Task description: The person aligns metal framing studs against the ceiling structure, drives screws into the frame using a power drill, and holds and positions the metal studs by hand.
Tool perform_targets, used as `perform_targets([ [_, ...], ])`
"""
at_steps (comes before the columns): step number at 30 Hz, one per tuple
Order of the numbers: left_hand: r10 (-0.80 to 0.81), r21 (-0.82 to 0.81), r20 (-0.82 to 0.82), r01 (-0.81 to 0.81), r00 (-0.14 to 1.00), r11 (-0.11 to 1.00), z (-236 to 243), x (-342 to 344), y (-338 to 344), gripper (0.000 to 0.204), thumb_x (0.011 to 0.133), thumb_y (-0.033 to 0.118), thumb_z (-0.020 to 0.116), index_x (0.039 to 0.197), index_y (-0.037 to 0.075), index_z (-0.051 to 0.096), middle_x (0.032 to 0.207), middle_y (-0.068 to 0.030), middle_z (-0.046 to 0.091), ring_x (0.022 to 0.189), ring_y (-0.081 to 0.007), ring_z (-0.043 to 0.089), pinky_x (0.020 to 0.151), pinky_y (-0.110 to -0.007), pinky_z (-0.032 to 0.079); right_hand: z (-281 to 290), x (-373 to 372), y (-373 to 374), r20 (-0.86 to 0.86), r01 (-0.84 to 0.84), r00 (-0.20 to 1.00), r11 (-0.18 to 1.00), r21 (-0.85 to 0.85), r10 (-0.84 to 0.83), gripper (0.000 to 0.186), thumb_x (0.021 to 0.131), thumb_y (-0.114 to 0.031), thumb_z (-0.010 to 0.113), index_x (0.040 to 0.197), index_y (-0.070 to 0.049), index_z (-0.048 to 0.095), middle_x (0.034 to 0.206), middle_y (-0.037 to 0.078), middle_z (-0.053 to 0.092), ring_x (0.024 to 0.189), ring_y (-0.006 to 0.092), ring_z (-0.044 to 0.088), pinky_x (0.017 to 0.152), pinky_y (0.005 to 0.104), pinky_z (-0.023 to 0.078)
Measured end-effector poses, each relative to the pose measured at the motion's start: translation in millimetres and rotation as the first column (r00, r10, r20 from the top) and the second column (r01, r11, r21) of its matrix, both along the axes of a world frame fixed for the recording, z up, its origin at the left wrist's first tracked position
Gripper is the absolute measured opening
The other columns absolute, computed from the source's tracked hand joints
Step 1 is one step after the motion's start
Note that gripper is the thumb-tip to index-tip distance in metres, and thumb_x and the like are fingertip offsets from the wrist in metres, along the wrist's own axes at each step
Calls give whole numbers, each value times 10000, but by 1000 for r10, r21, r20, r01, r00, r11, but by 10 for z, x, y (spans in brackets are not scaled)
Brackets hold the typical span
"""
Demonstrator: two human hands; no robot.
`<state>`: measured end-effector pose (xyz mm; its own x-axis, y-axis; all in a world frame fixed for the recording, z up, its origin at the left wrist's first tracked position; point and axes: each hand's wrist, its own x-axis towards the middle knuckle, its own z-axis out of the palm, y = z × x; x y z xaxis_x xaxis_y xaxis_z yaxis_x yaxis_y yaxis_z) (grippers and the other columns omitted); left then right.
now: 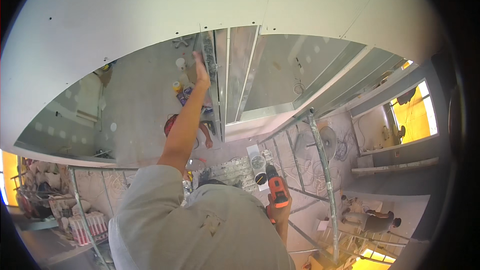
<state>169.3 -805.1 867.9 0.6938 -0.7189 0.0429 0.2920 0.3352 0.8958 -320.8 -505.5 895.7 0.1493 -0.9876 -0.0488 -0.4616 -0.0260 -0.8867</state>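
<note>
- Left hand (201,74): at 11 o'clock from centre of view, arm stretched up, fingers extended and roughly flat, nothing seen in its grasp. It was right beside a long silver metal channel (211,65) (couldn't tell if touching).
- Right hand (280,213): at 5 o'clock, fingers closed around the grip of an orange-and-black power drill (278,190).
- Drill: also at 5 o'clock, chuck tilted up toward 11. A black round piece (260,178) showed just beside the chuck; couldn't tell if it was attached.
- Large white flat panel (150,5) with dark fastener dots: spanned overhead from 10 to 2 o'clock.
- Paint-spattered grey tubular frame (325,170): upright at 4 o'clock, beyond the drill.
- Co-worker in dark top (379,222): farther out at 4 o'clock, well apart.
</note>
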Motion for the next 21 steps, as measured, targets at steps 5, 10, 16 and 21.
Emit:
perform_targets([
  [5, -33, 257, 56, 17, 998, 966, -62, 238, 19, 1014, 964, 795, 245, 1593, 0, 240, 1649, -137, 273, 1504, -286, 256, 1221, -387, 174, -87, 1, -147, 5, -60, 998, 998, 9, 60, 632, 764, 49, 710, 1374, 32, 545, 1190, 196, 693, 1024, 260, 687, 901, 350, 524],
  [10, -84, -94, 156, 99, 984, 991, 373, 174, 164, 1001, 979, 772, 147, 1556, -32, 294, 1600, -197, 335, 1494, -306, 288, 1235, -392, 157, -23, 11, -231, 9, -116, 993, 992, 46, 116, 684, 766, 86, 683, 1424, 43, 499, 1255, 247, 662, 1128, 356, 666, 969, 374, 507],
  [16, -40, -201, 206, 82, 978, 976, 797, 319, 155, 1036, 966, 791, 128, 1566, -45, 246, 1610, -209, 310, 1505, -315, 260, 1243, -415, 128, -99, -40, -160, 14, -101, 995, 995, -7, 101, 610, 770, 40, 707, 1358, 35, 546, 1156, 191, 699, 962, 258, 683, 862, 350, 528],
  [21, 32, -6, 65, -31, 997, 999, 720, 76, -118, 979, 967, 788, 223, 1617, 58, 185, 1675, -89, 218, 1525, -262, 214, 1240, -397, 134, 30, -69, -163, -22, -86, 996, 996, 9, 86, 641, 777, 52, 675, 1400, 38, 526, 1216, 242, 682, 1079, 339, 685, 930, 370, 520],
])
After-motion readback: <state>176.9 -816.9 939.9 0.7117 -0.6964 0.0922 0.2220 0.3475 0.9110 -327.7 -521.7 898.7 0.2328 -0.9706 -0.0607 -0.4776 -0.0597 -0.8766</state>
